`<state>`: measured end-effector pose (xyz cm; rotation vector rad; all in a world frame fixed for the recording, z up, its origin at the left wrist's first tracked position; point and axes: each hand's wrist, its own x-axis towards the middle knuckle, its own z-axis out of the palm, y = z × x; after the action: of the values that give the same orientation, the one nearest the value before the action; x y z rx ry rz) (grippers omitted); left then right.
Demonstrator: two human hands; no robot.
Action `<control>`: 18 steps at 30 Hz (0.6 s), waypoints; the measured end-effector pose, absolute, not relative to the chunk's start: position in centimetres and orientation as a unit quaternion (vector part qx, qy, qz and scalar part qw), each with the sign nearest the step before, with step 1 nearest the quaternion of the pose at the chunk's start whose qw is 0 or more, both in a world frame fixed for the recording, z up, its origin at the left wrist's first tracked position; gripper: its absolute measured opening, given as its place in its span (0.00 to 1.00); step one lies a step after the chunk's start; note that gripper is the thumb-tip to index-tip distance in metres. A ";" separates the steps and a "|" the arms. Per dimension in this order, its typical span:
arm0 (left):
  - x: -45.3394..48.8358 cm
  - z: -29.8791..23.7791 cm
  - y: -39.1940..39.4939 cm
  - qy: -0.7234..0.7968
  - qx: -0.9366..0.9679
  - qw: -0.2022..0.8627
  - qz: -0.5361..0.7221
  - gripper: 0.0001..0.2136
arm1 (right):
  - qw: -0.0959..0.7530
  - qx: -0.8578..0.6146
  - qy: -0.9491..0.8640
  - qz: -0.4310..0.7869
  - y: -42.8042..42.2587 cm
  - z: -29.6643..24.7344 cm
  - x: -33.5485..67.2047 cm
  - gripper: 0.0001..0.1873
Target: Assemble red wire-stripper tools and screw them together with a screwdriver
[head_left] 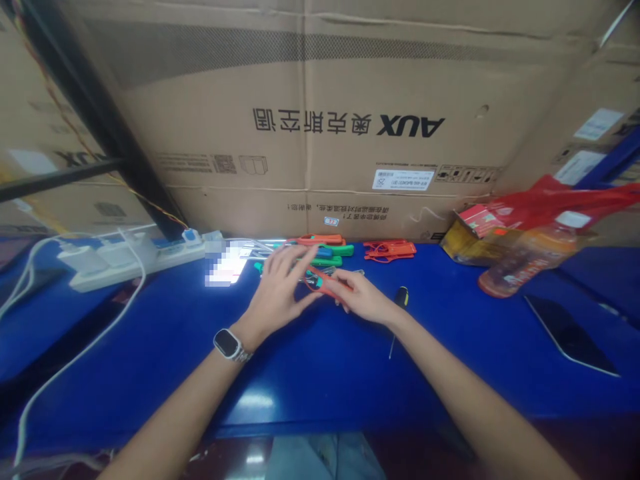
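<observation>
My right hand (pixel 363 299) is closed around an orange plastic handle (pixel 327 285) with a small green part at its left end. Just left of it, my left hand (pixel 280 283) is held with fingers stretched and thumb apart, close to the handle's green end. Whether its fingertips touch the handle is hard to tell. Behind both hands lie several tools with orange, green (pixel 343 251) and blue (pixel 325 253) handles and thin metal shafts, partly covered by my left fingers. A small pile of orange plastic pieces (pixel 390 250) sits further right.
A yellow-and-black screwdriver (pixel 401 297) lies beside my right forearm. A drink bottle (pixel 530 257), a small carton (pixel 467 233) and a phone (pixel 573 337) are on the right. At left are a white power strip (pixel 145 262) and cables. A large cardboard box (pixel 320 80) stands behind the blue table (pixel 320 373).
</observation>
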<state>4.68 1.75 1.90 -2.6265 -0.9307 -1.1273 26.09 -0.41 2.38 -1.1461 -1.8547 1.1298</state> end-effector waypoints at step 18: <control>8.7 2.3 0.6 -0.257 -0.370 -0.644 -0.619 0.19 | 0.437 -0.422 -0.595 0.526 -2.2 0.0 20.2 0.22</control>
<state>8.67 0.63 2.28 -2.1961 -1.5231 -3.6705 20.20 -2.21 -0.01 -1.0488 -1.4792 1.3085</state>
